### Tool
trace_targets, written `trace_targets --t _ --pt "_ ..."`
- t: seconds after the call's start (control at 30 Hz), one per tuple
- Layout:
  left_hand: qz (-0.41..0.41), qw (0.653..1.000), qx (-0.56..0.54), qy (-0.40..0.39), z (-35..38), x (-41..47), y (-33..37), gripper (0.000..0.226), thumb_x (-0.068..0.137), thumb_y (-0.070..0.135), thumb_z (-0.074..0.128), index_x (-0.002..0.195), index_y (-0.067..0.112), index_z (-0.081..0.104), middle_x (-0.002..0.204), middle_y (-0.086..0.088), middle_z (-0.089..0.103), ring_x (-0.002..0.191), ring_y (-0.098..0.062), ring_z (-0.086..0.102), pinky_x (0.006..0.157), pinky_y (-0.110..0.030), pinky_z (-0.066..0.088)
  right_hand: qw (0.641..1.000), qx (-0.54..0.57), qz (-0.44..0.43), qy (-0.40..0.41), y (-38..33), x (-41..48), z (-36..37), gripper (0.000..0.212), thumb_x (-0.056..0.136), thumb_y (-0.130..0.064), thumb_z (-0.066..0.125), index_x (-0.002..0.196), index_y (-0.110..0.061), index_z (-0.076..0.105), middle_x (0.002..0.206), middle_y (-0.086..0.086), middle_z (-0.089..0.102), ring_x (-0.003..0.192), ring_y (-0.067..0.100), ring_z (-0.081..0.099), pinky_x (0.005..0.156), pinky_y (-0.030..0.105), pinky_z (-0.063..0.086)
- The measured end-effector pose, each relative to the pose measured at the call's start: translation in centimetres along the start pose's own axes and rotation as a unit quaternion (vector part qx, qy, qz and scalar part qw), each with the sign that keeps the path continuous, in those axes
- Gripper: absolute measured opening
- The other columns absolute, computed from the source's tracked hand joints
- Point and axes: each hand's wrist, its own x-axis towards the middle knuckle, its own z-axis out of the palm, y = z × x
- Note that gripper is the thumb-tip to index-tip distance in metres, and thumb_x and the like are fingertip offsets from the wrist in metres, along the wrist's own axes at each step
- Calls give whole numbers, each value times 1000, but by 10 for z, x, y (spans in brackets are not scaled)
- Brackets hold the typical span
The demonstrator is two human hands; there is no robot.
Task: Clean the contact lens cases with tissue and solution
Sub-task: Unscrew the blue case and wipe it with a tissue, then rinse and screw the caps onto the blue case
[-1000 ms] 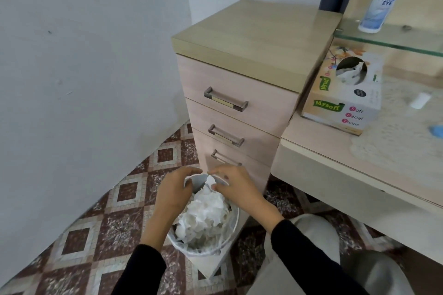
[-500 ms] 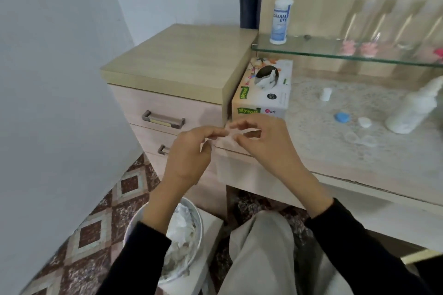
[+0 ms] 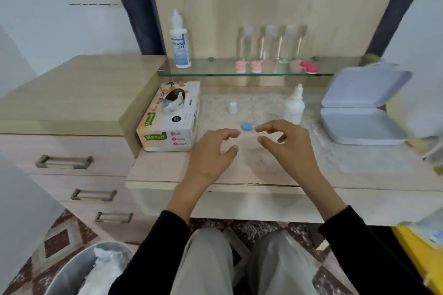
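Observation:
My left hand (image 3: 211,153) and my right hand (image 3: 285,143) hover over the dressing table (image 3: 263,170), fingers apart and curled, holding nothing. A blue lens case cap (image 3: 247,126) lies on the table just beyond and between my fingertips. A small white cap (image 3: 232,107) stands farther back. A white solution bottle (image 3: 294,105) stands behind my right hand. The tissue box (image 3: 170,117) sits left of my left hand with a tissue poking out. Pink lens cases (image 3: 248,66) and a red one (image 3: 309,67) rest on the glass shelf (image 3: 215,72).
A labelled solution bottle (image 3: 179,42) stands at the shelf's left end, clear bottles (image 3: 271,43) behind the cases. An open blue-grey box (image 3: 362,108) is at right. A drawer unit (image 3: 69,127) stands left. A bin (image 3: 91,270) with used tissues is on the floor.
My hands rose from the bin, where they dropped crumpled tissue, to the table. The scrap they held half a second ago is gone. My view lifted from the floor to the tabletop.

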Motion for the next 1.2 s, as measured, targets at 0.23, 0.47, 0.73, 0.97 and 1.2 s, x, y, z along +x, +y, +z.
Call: trace_targets --t 0.23,0.47,0.73,0.97,1.2 --pt "-8 999 17 -27 29 24 7 40 80 40 71 118 29 61 113 18 61 98 -3 50 82 -13 35 982 46 67 172 39 13 -34 14 82 -13 71 83 -26 67 91 -11 66 84 12 57 69 18 39" --pt "8 999 0 -45 30 29 1 41 77 26 77 115 21 65 111 10 64 98 -8 52 83 -3 32 978 46 115 166 58 35 -30 61 75 -25 80 128 -20 51 120 -1 55 106 12 51 85 28 44" --pt "18 999 18 -41 33 33 -4 30 77 27 76 105 19 70 106 6 65 102 -9 51 86 -16 37 984 56 117 126 70 51 -16 59 71 -23 83 123 -13 58 113 -2 66 105 16 60 87 37 52" --pt "20 999 5 -33 35 34 -7 26 77 31 76 100 20 71 103 9 65 100 -8 51 86 -18 38 990 -86 -27 110 73 54 -19 47 65 -9 80 107 -16 60 104 -3 61 96 15 54 73 25 42" --pt "15 999 -13 -39 34 34 -6 25 76 33 76 98 23 72 105 8 65 101 -9 52 88 -24 41 945 -267 -180 66 76 54 -21 43 63 2 75 102 -11 63 103 2 65 103 23 53 59 28 40"
